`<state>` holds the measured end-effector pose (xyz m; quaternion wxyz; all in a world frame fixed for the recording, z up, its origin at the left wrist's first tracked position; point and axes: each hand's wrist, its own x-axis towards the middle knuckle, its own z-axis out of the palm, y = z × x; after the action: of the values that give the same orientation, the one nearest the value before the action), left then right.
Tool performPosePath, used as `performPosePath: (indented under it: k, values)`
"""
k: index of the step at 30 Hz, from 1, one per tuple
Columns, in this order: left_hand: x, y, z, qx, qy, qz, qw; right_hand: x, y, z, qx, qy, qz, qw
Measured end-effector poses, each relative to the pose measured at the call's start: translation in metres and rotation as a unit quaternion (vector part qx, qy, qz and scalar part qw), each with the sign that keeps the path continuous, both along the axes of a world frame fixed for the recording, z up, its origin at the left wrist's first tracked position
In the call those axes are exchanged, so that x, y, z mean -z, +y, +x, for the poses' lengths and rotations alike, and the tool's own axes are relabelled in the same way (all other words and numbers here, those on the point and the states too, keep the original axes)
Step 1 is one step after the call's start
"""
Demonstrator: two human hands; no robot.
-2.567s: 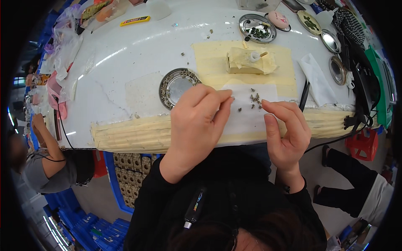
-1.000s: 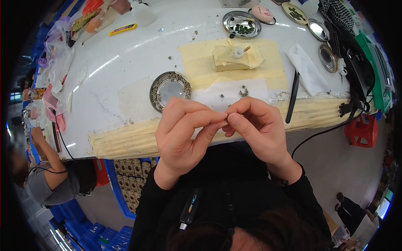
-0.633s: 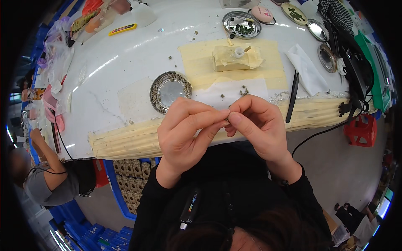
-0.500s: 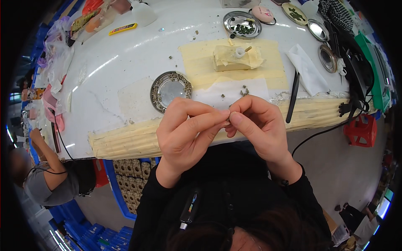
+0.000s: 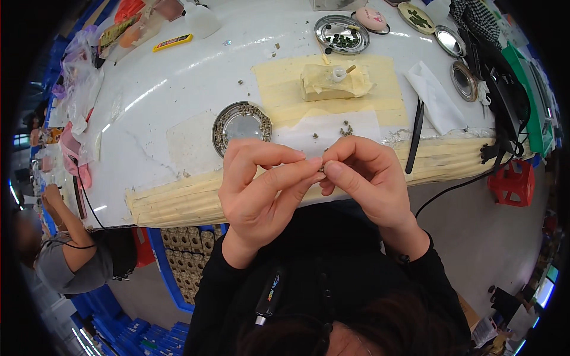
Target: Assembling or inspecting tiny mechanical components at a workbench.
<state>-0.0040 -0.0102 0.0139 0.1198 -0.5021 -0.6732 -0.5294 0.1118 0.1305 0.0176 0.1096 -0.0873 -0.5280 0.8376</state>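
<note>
Over the table's near edge, my left hand [image 5: 261,193] and my right hand [image 5: 368,181] meet fingertip to fingertip. Both pinch a tiny greyish-brown piece [image 5: 321,168], mostly covered by the fingers and too small to name. Behind my left hand lies a round metal dish [image 5: 216,120] with many small grey-brown pieces around its inside. A few similar small pieces [image 5: 345,128] rest on a white sheet [image 5: 291,133] just beyond my right hand.
A block wrapped in cream tape [image 5: 320,89] holds a small white cup. To the right are black tweezers [image 5: 415,136] and a white cloth [image 5: 436,98]. A metal plate [image 5: 321,29] bears dark green bits. A blue crate [image 5: 164,261] stands below; a co-worker sits at left.
My left hand has shifted slightly left, and its index finger has lifted a little from the others. The right hand has barely moved and both still pinch the tiny piece.
</note>
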Motion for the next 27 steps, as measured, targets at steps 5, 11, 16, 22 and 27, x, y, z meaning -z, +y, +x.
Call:
performPosePath:
  k: [5, 11, 16, 22, 27]
  values:
    - [-0.002, 0.000, 0.001, 0.017, -0.029, -0.003, 0.999, 0.000, 0.000, 0.000, 0.000, 0.004, -0.001, 1.000]
    - [-0.001, 0.000, 0.001, 0.016, -0.038, 0.006, 0.999, -0.001, -0.007, -0.002, 0.048, 0.003, 0.037, 0.998]
    - [0.002, -0.004, 0.001, 0.081, -0.165, 0.013, 0.983, 0.006, -0.009, -0.006, 0.169, 0.116, 0.322, 0.924]
    - [-0.001, -0.002, 0.017, 0.179, -0.568, 0.091, 0.798, 0.009, -0.008, -0.009, 0.247, 0.192, 0.497, 0.809]
    - [-0.008, -0.004, 0.013, 0.235, -0.679, 0.070, 0.692, 0.009, -0.004, -0.006, 0.236, 0.211, 0.539, 0.781]
